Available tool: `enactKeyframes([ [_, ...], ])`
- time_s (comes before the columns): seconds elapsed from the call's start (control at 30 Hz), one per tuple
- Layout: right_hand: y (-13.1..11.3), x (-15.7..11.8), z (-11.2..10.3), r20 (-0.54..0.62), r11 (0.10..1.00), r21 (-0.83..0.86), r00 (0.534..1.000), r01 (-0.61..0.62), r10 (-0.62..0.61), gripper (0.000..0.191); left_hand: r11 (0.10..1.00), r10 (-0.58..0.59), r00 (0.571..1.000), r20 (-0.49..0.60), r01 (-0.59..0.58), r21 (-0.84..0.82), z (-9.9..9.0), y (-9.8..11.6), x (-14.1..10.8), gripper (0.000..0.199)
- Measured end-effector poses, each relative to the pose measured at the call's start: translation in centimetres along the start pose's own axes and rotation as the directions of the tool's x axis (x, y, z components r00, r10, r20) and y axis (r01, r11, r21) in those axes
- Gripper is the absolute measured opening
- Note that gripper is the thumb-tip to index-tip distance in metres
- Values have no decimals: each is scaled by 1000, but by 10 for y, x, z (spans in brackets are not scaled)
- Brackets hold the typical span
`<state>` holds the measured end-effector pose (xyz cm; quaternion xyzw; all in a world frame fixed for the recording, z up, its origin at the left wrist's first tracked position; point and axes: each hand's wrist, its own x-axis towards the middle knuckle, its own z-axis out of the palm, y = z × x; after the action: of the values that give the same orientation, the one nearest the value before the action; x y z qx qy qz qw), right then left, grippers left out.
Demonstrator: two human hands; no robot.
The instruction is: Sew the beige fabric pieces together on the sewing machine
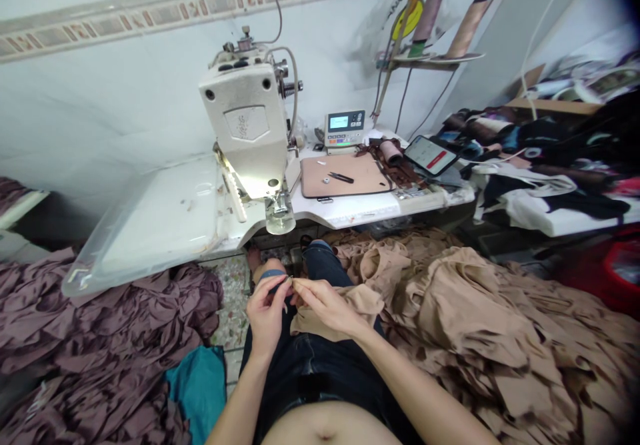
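Observation:
Above my lap, my left hand (267,308) and my right hand (327,305) meet at the fingertips, both closed in a pinch. A tan fabric piece (367,302) runs from under my right hand across my thighs, its edge gripped by the right fingers. A small dark bit shows at the left fingertips, too small to name. Just beyond the hands stands the white sewing machine (245,125), its lamp lit and its needle area facing me.
Tan garments (480,298) are heaped at the right, mauve fabric (175,318) and a teal cloth (200,385) at the left. On the machine table lie a pink-tan pad (315,168), thread snips (341,177) and a phone (431,155). Thread cones (467,28) stand above.

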<state>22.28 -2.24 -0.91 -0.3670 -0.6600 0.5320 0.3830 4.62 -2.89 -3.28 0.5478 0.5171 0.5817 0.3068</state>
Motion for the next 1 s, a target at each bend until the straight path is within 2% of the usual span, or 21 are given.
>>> enactKeyframes([
  [0.17, 1, -1, 1, 4, 1000, 7, 1000, 4, -4, 48, 1000, 24, 1000, -8, -24, -2, 0, -3, -2, 20],
  [0.4, -2, -3, 2, -5, 1000, 7, 1000, 11, -11, 45, 1000, -2, 1000, -23, 3, 7, 1, -2, -3, 21],
  [0.6, -6, -3, 1, -25, 999, -45, 1000, 10, -11, 46, 1000, 14, 1000, -13, -14, 4, 1, -4, -4, 19],
  [1.0, -4, -4, 1, -9, 993, -107, 999, 43, -44, 40, 993, -72, 997, -21, 69, -92, 2, 4, -4, 22],
])
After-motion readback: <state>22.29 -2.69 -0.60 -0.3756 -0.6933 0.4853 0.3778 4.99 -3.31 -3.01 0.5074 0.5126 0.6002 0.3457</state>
